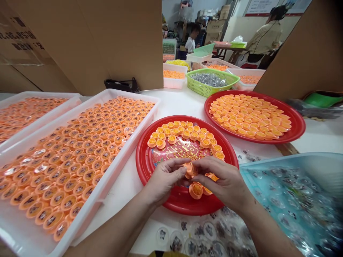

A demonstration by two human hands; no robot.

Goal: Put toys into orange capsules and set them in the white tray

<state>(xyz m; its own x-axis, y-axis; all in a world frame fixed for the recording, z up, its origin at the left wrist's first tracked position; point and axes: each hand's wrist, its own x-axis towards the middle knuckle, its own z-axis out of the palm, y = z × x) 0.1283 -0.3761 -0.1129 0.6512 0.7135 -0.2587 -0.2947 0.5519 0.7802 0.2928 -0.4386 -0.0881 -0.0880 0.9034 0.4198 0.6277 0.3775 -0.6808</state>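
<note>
Here we go: the left hand [164, 180] and right hand [223, 178] meet, fingers [205, 167] pinched narrow and firm on an orange cap [189, 170], working low over the red plate [142, 157] — more caps [182, 128] ring it, and a white tray [135, 141] sits alongside.

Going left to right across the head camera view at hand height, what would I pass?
White tray of orange caps → left hand → orange cap → right hand → pale blue plastic tub
</note>
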